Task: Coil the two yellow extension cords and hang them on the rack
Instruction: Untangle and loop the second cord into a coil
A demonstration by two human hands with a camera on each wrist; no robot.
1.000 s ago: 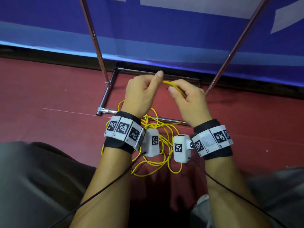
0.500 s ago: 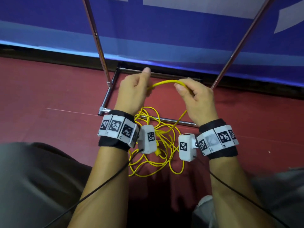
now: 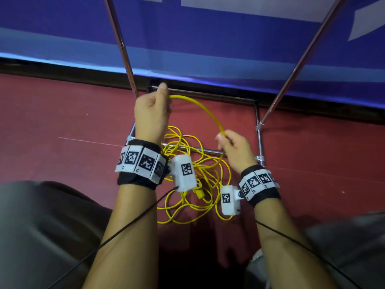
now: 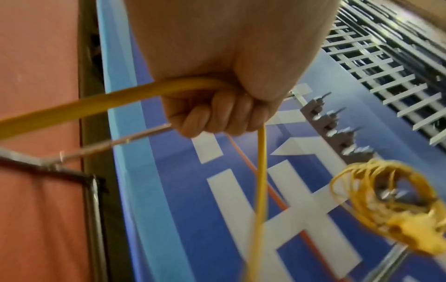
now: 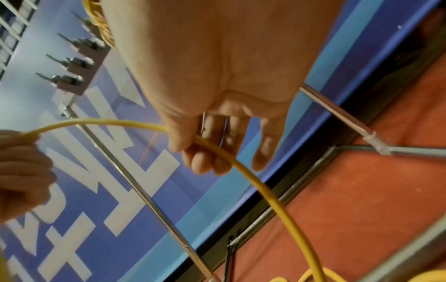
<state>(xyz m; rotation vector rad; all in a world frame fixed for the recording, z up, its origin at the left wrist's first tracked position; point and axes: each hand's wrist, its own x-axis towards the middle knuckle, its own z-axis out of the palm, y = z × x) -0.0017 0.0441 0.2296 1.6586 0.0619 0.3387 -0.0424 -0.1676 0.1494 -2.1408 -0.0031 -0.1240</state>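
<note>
Head view: a person's left hand is raised, fingers curled around a yellow extension cord. The cord arcs from it to the right hand, lower down, which pinches the cord between thumb and fingertips. Below the hands the rest of this cord lies in a loose tangle on the red floor, over the metal base frame of the rack. Two slanted rack poles rise in front of a blue banner.

Left wrist view: the left hand has its fingers closed around the cord, one strand dropping down from the fist. A second yellow cord, already coiled, hangs from a row of metal hooks at the top of the rack.

Right wrist view: the right hand nips the cord between thumb and forefinger, the other fingers loose and nearly straight
</note>
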